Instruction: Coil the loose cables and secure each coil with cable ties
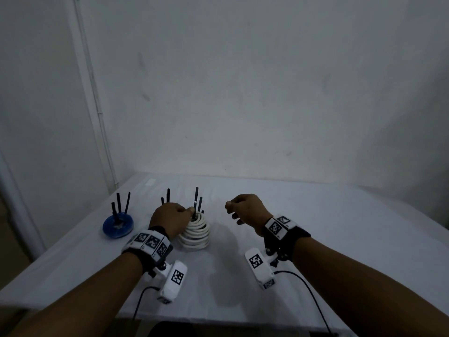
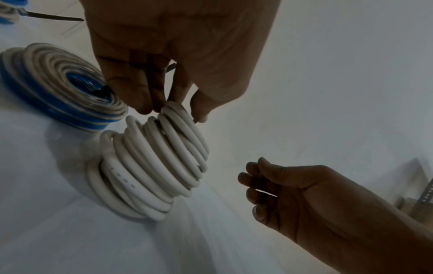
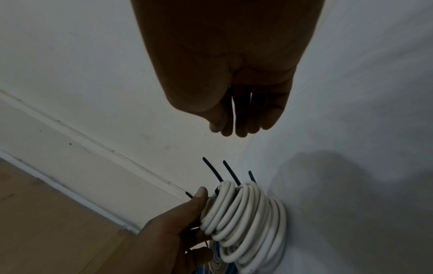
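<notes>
A white cable coil [image 1: 196, 233] stands on the table with black cable ties [image 1: 196, 198] sticking up from its top. My left hand [image 1: 173, 218] grips the top loops of this coil [image 2: 152, 166], fingers curled round them and touching a tie. In the right wrist view the left hand [image 3: 178, 228] clasps the coil [image 3: 248, 218] from the side, below the ties [image 3: 230, 173]. My right hand [image 1: 244, 210] hovers to the right of the coil, apart from it, fingers loosely curled and empty [image 2: 276, 187].
A blue coil [image 1: 118, 226] with three black ties lies at the left. Another blue-and-white coil [image 2: 58, 83] sits behind my left hand; in the head view only its ties [image 1: 168, 196] show. White cloth [image 1: 328, 239] covers the table; the wall is close behind.
</notes>
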